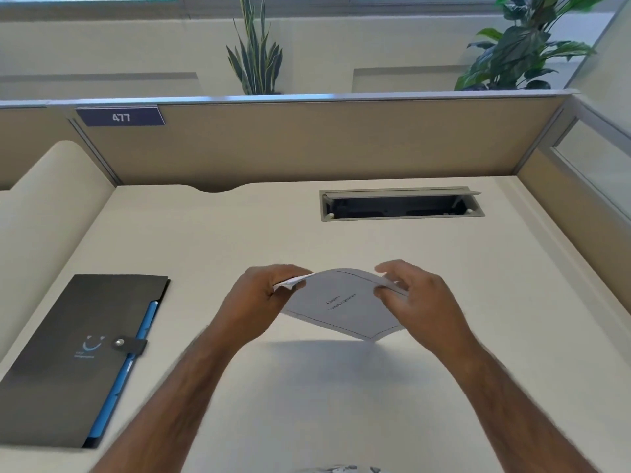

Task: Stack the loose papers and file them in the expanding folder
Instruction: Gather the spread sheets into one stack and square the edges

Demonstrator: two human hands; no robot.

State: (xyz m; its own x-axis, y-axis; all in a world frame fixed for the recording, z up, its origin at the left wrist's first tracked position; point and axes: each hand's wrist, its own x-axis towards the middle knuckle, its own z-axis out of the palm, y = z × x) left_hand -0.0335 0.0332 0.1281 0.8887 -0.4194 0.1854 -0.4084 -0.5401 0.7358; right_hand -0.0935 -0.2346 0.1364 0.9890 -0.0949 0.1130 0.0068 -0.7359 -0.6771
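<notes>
A stack of white papers (pixel 341 303) with a printed border and a line of text hangs in the air over the middle of the desk, casting a shadow below. My left hand (pixel 254 298) grips its left edge, and my right hand (pixel 413 297) pinches its right edge with thumb and fingers. The sheets bow slightly between the hands. The black expanding folder (pixel 78 353) lies flat at the left of the desk, snapped shut by a tab, with blue dividers showing along its right side. It is well apart from both hands.
The cream desk (pixel 273 233) is bounded by tan partition walls at the back and right. An open cable tray slot (pixel 401 204) sits at the back right. A raised curved side panel (pixel 44 199) stands at the left. Plants stand behind the partition.
</notes>
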